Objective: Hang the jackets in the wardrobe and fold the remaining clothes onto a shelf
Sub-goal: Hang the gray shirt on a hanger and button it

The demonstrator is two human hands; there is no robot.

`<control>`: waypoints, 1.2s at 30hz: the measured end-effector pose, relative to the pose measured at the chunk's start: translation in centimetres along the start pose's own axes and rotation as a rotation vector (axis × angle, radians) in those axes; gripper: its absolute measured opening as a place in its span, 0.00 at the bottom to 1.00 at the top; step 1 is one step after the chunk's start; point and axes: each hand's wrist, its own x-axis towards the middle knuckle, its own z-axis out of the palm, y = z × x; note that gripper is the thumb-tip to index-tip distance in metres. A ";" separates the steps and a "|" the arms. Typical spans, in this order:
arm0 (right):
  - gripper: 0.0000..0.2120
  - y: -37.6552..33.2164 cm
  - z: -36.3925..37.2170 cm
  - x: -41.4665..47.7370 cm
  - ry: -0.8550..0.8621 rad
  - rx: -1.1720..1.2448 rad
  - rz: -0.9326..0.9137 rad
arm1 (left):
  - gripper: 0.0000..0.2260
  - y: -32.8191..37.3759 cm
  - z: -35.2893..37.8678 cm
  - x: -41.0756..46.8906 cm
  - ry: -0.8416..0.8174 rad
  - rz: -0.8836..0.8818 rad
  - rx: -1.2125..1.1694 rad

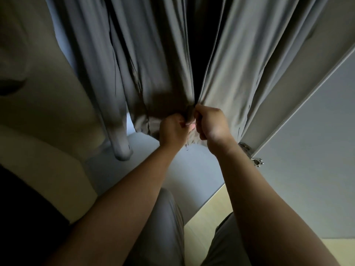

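A long grey jacket (226,60) hangs inside the wardrobe, its front open with a dark gap down the middle. One sleeve (117,131) dangles at the left. My left hand (173,132) pinches the left front edge at the hem. Close beside it, my right hand (211,123) grips the right front edge, and the two edges meet between my fingers. Whatever the jacket hangs from is out of frame above.
The wardrobe floor panel (192,169) lies pale grey under the hem. An open wardrobe door (307,131) with a metal hinge (253,158) stands at the right. A cream wall or panel (48,112) fills the left. Wood flooring (207,217) shows below, between my legs.
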 end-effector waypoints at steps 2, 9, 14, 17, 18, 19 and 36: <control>0.20 -0.2 0.0 -0.2 0.029 -0.009 0.026 | 0.09 1.2 -0.9 0.6 0.002 0.012 -0.117; 0.19 -5.6 -0.2 -1.3 0.030 0.036 -0.026 | 0.19 2.5 -3.5 1.2 -0.047 0.131 0.027; 0.25 -8.4 0.1 -1.8 0.013 -0.032 -0.126 | 0.14 5.1 -5.7 2.5 -0.012 0.185 -0.076; 0.22 -9.1 0.5 -2.2 0.034 0.007 -0.073 | 0.09 7.4 -6.4 3.6 0.019 0.191 -0.276; 0.22 -9.7 0.6 -2.3 0.035 -0.008 -0.074 | 0.09 7.7 -6.4 3.9 0.012 0.180 -0.277; 0.22 -10.5 0.6 -2.3 0.029 -0.030 -0.084 | 0.10 7.6 -6.4 4.1 -0.012 0.165 -0.259; 0.22 -18.2 -0.4 -3.7 0.025 -0.087 -0.282 | 0.26 11.4 -9.8 6.8 0.008 0.127 -0.298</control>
